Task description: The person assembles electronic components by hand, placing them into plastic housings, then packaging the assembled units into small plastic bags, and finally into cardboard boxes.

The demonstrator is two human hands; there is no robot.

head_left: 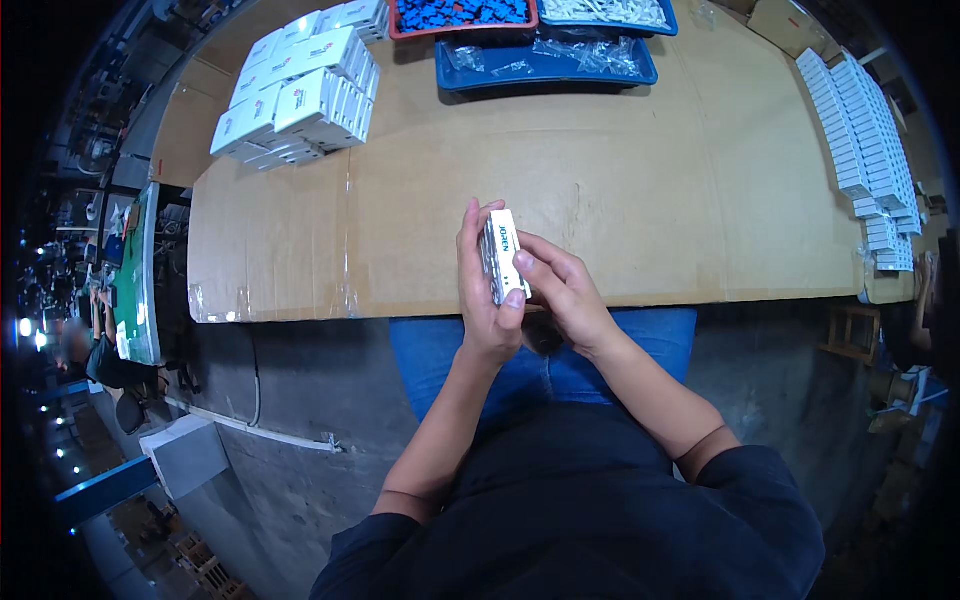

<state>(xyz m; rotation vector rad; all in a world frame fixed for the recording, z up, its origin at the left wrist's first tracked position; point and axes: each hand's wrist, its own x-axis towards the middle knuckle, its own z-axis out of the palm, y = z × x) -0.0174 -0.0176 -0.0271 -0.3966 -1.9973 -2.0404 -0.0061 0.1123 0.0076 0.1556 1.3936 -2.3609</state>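
Note:
A small white box point(507, 250) with dark print along its narrow side is held upright between my hands, just above the table's near edge. My left hand point(482, 300) wraps its left side, with the thumb on the lower end. From the right, my right hand point(566, 290) grips the same box, its thumb pressed on the printed side. A greyish, dark-edged face of the box point(489, 262) shows beside my left fingers; what it is I cannot make out.
Stacked white boxes point(300, 95) stand at the back left of the cardboard-covered table point(440, 200). Farther back are a red tray point(465, 32) of blue parts, a blue tray point(545, 80) with clear plastic bags, and another tray of whitish pieces. Tall stacks of small white boxes point(860, 140) line the right.

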